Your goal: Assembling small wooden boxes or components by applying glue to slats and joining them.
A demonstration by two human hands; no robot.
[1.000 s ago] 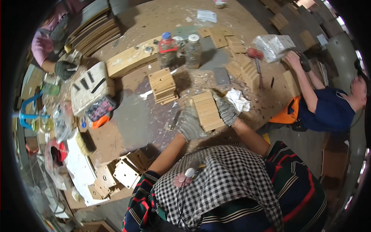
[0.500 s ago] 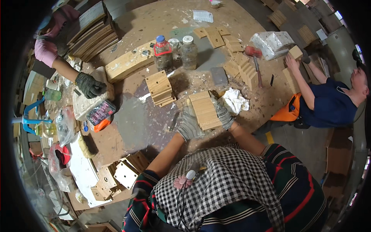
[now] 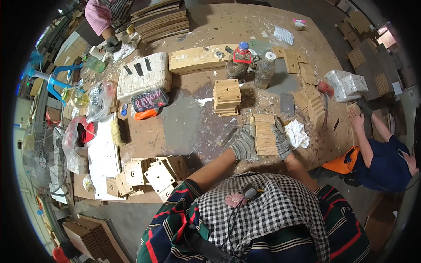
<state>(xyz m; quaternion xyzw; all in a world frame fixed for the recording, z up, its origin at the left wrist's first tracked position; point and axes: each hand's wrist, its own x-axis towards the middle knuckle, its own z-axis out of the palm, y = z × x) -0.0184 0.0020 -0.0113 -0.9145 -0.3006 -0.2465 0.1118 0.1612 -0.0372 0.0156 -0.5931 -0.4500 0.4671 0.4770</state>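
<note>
Both hands wear grey striped knit gloves. My left hand (image 3: 244, 143) presses the left side of a stack of wooden plates (image 3: 265, 136), and my right hand (image 3: 282, 142) grips its right side. The plates' edges face up, lined in a row between my palms, close to the table's near edge. Just beyond stands another stack of square wooden plates (image 3: 226, 97) with drilled holes. To the right of my right hand lies a crumpled white cloth (image 3: 297, 134).
Two jars, one blue-capped (image 3: 239, 61) and one white-capped (image 3: 265, 71), stand farther back. A red-headed mallet (image 3: 325, 94) lies right. Holed plates (image 3: 158, 176) pile at the near left. A wrapped block (image 3: 144, 78) holds dark blades. Co-workers stand far left and right.
My view has swung left, so the table appears shifted right. The plate stack between my hands now shows its edges upward. The far-left co-worker's gloved hand has drawn back to a white cloth.
</note>
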